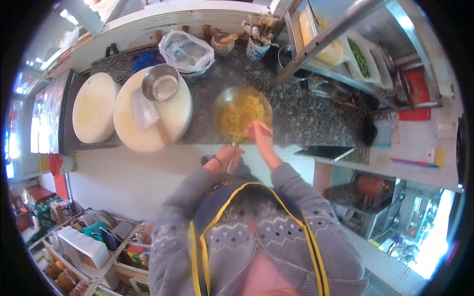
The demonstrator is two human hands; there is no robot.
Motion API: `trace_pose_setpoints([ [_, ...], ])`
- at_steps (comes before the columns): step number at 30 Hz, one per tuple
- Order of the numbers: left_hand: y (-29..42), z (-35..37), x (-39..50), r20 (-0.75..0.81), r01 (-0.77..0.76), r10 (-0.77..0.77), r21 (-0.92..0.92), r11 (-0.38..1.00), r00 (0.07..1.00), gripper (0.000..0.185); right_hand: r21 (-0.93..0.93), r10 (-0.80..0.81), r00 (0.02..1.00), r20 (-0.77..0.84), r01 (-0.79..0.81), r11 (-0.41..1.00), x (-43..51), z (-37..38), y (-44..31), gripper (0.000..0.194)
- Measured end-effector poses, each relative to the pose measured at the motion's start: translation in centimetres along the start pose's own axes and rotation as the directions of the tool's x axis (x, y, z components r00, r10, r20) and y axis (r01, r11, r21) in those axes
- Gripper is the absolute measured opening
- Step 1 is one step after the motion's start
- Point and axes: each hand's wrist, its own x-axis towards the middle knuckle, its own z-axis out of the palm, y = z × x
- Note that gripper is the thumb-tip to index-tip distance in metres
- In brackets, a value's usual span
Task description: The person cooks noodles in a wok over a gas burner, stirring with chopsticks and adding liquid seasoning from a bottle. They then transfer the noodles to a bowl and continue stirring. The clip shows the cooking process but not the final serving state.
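Observation:
A round metal pan (pixel 226 107) with a long handle holds steaming yellowish shredded or noodle-like food (pixel 240 114) on the dark granite counter. My left hand (pixel 227 157) is closed around the pan's handle at the counter's front edge. Over the right front part of the pan, my right hand (pixel 259 131) grips a thin brownish utensil, perhaps chopsticks, its far end hidden in the food. To the left, a cleaver (pixel 143 111) lies flat on a thick round cutting board (pixel 177 122); an empty steel bowl (pixel 160 82) overlaps its blade.
Another round board (pixel 94 107) stands at the far left. Behind are a plastic-wrapped stack of dishes (pixel 186 51), a mortar with pestle (pixel 223 42) and a blue-and-white mug (pixel 257 50) full of sticks. A metal rack (pixel 314 48) with food trays rises at right; loaded shelves (pixel 100 266) stand lower left.

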Motion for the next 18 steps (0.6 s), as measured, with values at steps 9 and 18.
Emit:
trace_pose_setpoints([
  [9, 1.8, 1.7, -1.7, 0.028, 0.066, -0.066, -0.017, 0.998, 0.997, 0.017, -0.201, -0.164, 0.973, -0.163, 0.13, 0.971, 3.6, -4.2, -5.4, 0.027],
  [18, 1.1, 1.3, -1.5, 0.082, 0.1, -0.091, -0.116, 0.988, 0.992, 0.018, -0.143, 0.004, 0.997, 0.083, 0.008, 0.99, -0.9, -5.4, -4.3, 0.02],
])
